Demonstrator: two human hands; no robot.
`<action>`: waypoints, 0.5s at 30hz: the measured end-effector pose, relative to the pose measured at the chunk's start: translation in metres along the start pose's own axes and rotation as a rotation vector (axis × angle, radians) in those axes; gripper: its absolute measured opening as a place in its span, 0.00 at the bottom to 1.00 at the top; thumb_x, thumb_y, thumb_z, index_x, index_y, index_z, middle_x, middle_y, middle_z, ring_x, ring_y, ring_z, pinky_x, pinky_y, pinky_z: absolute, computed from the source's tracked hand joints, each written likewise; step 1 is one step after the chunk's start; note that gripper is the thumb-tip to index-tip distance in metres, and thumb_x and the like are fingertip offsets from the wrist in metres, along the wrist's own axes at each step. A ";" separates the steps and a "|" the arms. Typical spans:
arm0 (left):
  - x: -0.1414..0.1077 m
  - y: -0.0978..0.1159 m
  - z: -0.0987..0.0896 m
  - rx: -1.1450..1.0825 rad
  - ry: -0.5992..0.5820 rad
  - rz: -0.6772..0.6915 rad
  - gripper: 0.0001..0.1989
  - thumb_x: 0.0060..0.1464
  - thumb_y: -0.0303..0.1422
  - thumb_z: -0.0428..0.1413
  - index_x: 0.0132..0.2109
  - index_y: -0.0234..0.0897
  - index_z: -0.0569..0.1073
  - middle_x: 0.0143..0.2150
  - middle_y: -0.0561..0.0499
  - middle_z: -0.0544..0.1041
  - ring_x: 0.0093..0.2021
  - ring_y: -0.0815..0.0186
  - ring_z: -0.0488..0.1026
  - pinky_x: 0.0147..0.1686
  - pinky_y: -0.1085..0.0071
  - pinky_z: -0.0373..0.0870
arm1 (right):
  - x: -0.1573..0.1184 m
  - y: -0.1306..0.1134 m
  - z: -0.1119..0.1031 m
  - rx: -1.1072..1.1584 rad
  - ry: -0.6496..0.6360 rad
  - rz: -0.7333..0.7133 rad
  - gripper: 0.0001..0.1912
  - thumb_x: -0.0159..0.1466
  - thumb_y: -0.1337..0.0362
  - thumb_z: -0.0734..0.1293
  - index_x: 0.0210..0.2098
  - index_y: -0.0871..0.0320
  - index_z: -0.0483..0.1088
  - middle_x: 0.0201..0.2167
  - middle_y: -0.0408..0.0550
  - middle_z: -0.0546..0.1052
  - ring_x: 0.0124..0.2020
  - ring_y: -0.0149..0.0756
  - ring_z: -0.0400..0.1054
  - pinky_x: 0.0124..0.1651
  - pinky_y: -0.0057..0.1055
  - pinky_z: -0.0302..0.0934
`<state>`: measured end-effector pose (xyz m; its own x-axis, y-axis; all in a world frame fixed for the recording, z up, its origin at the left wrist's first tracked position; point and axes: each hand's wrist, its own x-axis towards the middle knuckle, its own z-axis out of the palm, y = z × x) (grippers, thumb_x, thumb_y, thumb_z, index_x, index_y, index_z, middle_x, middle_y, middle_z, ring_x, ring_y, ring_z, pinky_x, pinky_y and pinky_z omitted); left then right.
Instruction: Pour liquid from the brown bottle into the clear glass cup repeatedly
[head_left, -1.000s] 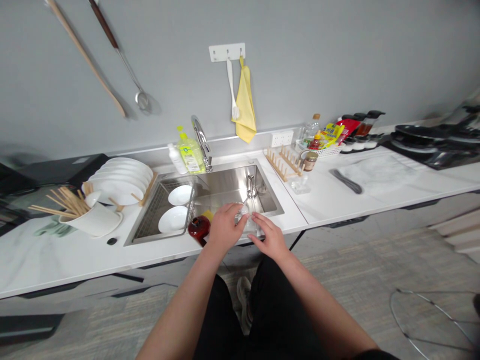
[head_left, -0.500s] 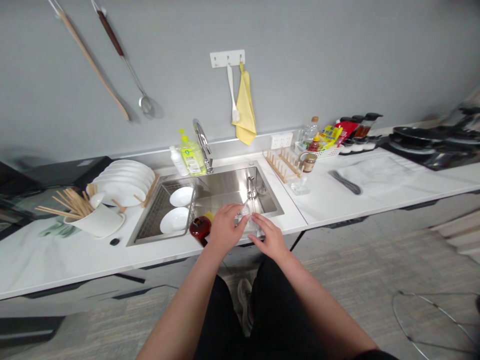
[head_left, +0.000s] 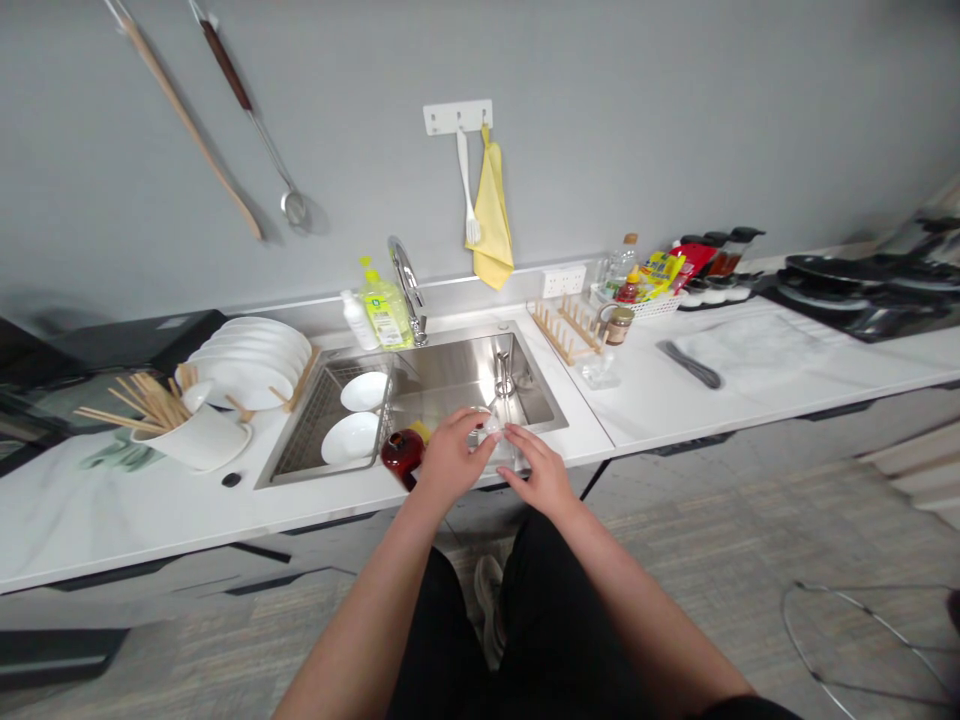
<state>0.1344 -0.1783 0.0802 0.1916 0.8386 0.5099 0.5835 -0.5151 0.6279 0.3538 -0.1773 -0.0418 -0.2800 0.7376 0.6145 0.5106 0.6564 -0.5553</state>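
Over the front edge of the sink [head_left: 450,350], my left hand [head_left: 452,455] is closed, thumb and fingers pinching a small clear, whitish object [head_left: 490,426]. Its kind I cannot make out. To the right of it, my right hand [head_left: 541,474] has its fingers stretched and its thumb apart, the fingertips close to that object. Whether they touch it is unclear. Beneath and between the hands a see-through item [head_left: 513,456] shows at the counter edge, partly covered. A dark red-brown bottle [head_left: 403,455] with an uncapped neck stands just left of my left hand, a bit of yellow behind it.
A wire basket with two white bowls [head_left: 351,440] sits in the sink's left side. The faucet [head_left: 407,290] and a yellow-green soap bottle [head_left: 385,312] are behind. White plates [head_left: 244,370] and a chopstick holder [head_left: 195,440] stand left; a wooden rack [head_left: 568,332] stands right.
The camera view has shifted very slightly. My hands keep nearly the same place, and the clear object between them seems slightly turned.
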 end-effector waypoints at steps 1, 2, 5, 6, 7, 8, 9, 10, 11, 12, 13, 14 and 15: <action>0.000 0.000 0.000 0.010 -0.002 0.001 0.09 0.67 0.34 0.65 0.51 0.40 0.84 0.49 0.45 0.85 0.50 0.55 0.83 0.53 0.59 0.79 | 0.000 0.000 0.000 0.001 0.002 0.001 0.36 0.73 0.56 0.76 0.78 0.45 0.66 0.76 0.53 0.73 0.76 0.53 0.71 0.78 0.56 0.69; -0.001 0.001 0.000 0.026 0.003 -0.005 0.09 0.67 0.34 0.65 0.52 0.40 0.84 0.49 0.44 0.85 0.50 0.55 0.83 0.53 0.59 0.79 | 0.000 0.000 0.000 0.002 0.004 0.001 0.36 0.73 0.56 0.76 0.78 0.45 0.66 0.76 0.53 0.73 0.76 0.53 0.71 0.78 0.56 0.69; -0.001 0.002 -0.002 0.056 0.033 -0.037 0.09 0.67 0.34 0.65 0.51 0.40 0.85 0.48 0.44 0.85 0.48 0.54 0.84 0.51 0.58 0.79 | 0.000 0.000 0.000 0.006 0.009 0.006 0.37 0.73 0.56 0.76 0.78 0.45 0.67 0.76 0.53 0.74 0.76 0.54 0.71 0.78 0.56 0.69; 0.000 0.002 -0.002 0.054 0.036 -0.039 0.08 0.67 0.34 0.65 0.51 0.40 0.85 0.48 0.44 0.85 0.48 0.55 0.84 0.51 0.59 0.79 | 0.000 0.000 0.001 0.009 0.009 0.007 0.37 0.73 0.56 0.76 0.78 0.45 0.67 0.76 0.53 0.74 0.76 0.54 0.71 0.78 0.56 0.69; 0.000 0.002 -0.003 0.048 0.038 -0.036 0.08 0.67 0.34 0.65 0.51 0.40 0.85 0.47 0.45 0.85 0.47 0.55 0.84 0.50 0.59 0.79 | 0.000 0.000 0.001 0.010 0.008 0.006 0.37 0.73 0.56 0.76 0.78 0.45 0.67 0.76 0.53 0.74 0.76 0.54 0.71 0.78 0.56 0.69; 0.000 0.003 -0.004 0.043 0.043 -0.030 0.07 0.67 0.34 0.65 0.50 0.40 0.84 0.47 0.45 0.85 0.47 0.55 0.84 0.50 0.59 0.79 | 0.000 0.000 0.001 0.012 0.009 0.005 0.37 0.73 0.56 0.76 0.78 0.45 0.67 0.76 0.53 0.74 0.76 0.54 0.71 0.78 0.56 0.69; 0.000 0.003 -0.004 0.042 0.052 -0.024 0.07 0.67 0.34 0.65 0.49 0.40 0.84 0.47 0.45 0.85 0.47 0.56 0.84 0.51 0.59 0.79 | 0.000 0.000 0.001 0.012 0.010 0.003 0.37 0.73 0.56 0.76 0.78 0.45 0.67 0.76 0.53 0.73 0.76 0.54 0.71 0.78 0.56 0.69; 0.000 0.003 -0.005 0.042 0.063 -0.018 0.06 0.66 0.34 0.65 0.49 0.40 0.84 0.46 0.45 0.85 0.46 0.56 0.83 0.51 0.59 0.79 | 0.000 0.001 0.001 0.012 0.011 0.001 0.37 0.73 0.56 0.76 0.78 0.45 0.67 0.76 0.53 0.73 0.76 0.54 0.71 0.78 0.56 0.69; 0.000 0.003 -0.006 0.042 0.074 -0.014 0.06 0.66 0.34 0.65 0.48 0.40 0.84 0.46 0.46 0.85 0.46 0.56 0.83 0.51 0.60 0.79 | 0.000 0.001 0.001 0.010 0.013 0.000 0.37 0.73 0.56 0.76 0.78 0.45 0.67 0.76 0.53 0.73 0.76 0.54 0.71 0.78 0.56 0.69; -0.001 0.003 -0.007 0.041 0.088 -0.013 0.06 0.66 0.34 0.66 0.48 0.40 0.83 0.45 0.46 0.85 0.46 0.57 0.83 0.51 0.60 0.79 | 0.000 0.001 0.001 0.007 0.014 -0.001 0.37 0.73 0.56 0.77 0.78 0.44 0.67 0.76 0.53 0.74 0.76 0.54 0.71 0.78 0.57 0.69; -0.002 0.003 -0.008 0.041 0.103 -0.012 0.06 0.65 0.34 0.66 0.48 0.40 0.83 0.45 0.46 0.85 0.45 0.57 0.83 0.50 0.61 0.79 | 0.000 0.001 0.001 0.005 0.015 -0.001 0.37 0.73 0.56 0.77 0.78 0.45 0.67 0.76 0.53 0.74 0.75 0.54 0.71 0.78 0.56 0.69; -0.002 0.004 -0.009 0.043 0.116 -0.011 0.06 0.65 0.34 0.66 0.48 0.40 0.82 0.45 0.47 0.85 0.45 0.58 0.83 0.49 0.61 0.79 | 0.000 0.001 0.001 0.004 0.015 -0.001 0.37 0.72 0.56 0.77 0.78 0.45 0.67 0.76 0.53 0.74 0.75 0.54 0.72 0.78 0.56 0.69; -0.003 0.006 -0.011 0.043 0.127 -0.009 0.07 0.64 0.33 0.66 0.48 0.40 0.82 0.44 0.47 0.84 0.44 0.59 0.82 0.48 0.62 0.79 | 0.000 0.001 0.001 0.003 0.015 -0.001 0.37 0.72 0.56 0.77 0.78 0.45 0.67 0.76 0.53 0.74 0.75 0.54 0.72 0.77 0.56 0.70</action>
<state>0.1286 -0.1861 0.0887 0.0864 0.8127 0.5762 0.6188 -0.4970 0.6083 0.3538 -0.1766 -0.0427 -0.2682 0.7344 0.6234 0.5080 0.6577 -0.5563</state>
